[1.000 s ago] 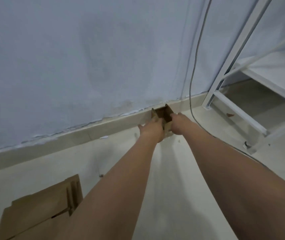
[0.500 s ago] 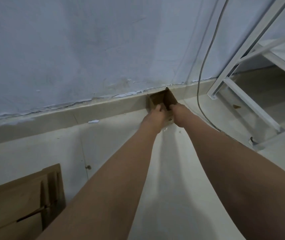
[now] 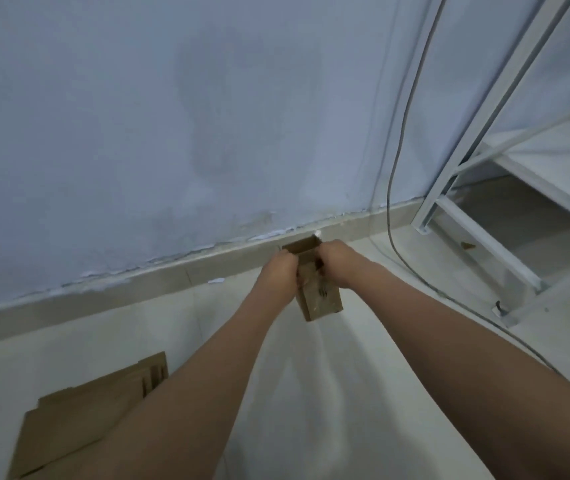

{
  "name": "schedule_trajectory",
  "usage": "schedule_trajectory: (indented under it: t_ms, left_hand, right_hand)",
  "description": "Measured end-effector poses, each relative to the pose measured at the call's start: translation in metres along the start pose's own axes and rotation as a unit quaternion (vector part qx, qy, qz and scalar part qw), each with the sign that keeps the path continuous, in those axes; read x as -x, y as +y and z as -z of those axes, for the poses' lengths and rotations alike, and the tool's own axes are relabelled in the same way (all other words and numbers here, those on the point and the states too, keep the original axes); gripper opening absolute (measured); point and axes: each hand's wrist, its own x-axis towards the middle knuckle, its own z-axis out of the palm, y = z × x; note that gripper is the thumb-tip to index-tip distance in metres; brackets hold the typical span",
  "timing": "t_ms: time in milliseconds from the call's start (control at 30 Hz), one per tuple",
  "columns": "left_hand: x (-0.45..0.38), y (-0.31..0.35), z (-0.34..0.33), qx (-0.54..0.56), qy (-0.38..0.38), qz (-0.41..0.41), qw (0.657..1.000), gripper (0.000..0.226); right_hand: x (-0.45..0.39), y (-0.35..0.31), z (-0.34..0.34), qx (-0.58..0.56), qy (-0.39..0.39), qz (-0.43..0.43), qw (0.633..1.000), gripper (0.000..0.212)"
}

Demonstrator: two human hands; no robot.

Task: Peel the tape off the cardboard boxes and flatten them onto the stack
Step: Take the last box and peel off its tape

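A: Small cardboard box (image 3: 316, 289) held out at arm's length, off the floor (image 3: 328, 393), close to the skirting (image 3: 103, 289) at the foot of the wall (image 3: 172, 116).

B: Left hand (image 3: 278, 275) curled round its left side, right hand (image 3: 337, 263) curled round its right side, near the upper end. Both gripping, neither slack.

A: Tape? Hard to make out. A pale scrap (image 3: 318, 233) showing at the far top corner, possibly a loose tape end; too small to tell.

B: Probably light, judging by the easy two-handed hold. Thin board, likely stiff along the panels and weak at the folds, so apt to crush if squeezed mid-panel.

A: Better taken at the edges and corners, then. One hand bracing a side panel, the other pinching any free tape end and pulling low along the seam.

B: Tape film likely slick and prone to tearing; slow pull advised.

A: Flattened stack (image 3: 79, 420) lying on the floor at lower left, well apart from the box. White metal rack (image 3: 477, 233) and a hanging cable (image 3: 396, 161) off to the right.
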Motion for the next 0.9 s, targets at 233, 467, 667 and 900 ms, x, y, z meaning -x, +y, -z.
schedule_trajectory:
  t_ms: [233, 467, 667, 900]
  left_hand:
    - [0.105, 0.034, 0.128, -0.027, 0.051, -0.025, 0.998, 0.02]
    - [0.25, 0.051, 0.231, -0.006, 0.042, -0.011, 0.999, 0.018]
    - [0.369, 0.032, 0.269, 0.03, 0.086, 0.034, 0.995, 0.034]
    - [0.448, -0.006, 0.277, 0.049, 0.144, 0.091, 0.984, 0.036]
  right_hand:
    - [0.091, -0.09, 0.079, 0.071, 0.025, 0.125, 0.989, 0.018]
    - [0.231, -0.178, 0.124, 0.08, 0.05, 0.23, 0.969, 0.016]
    - [0.327, -0.242, 0.128, 0.033, 0.049, 0.296, 0.953, 0.015]
    - [0.383, -0.284, 0.081, -0.138, 0.064, 0.34, 0.928, 0.021]
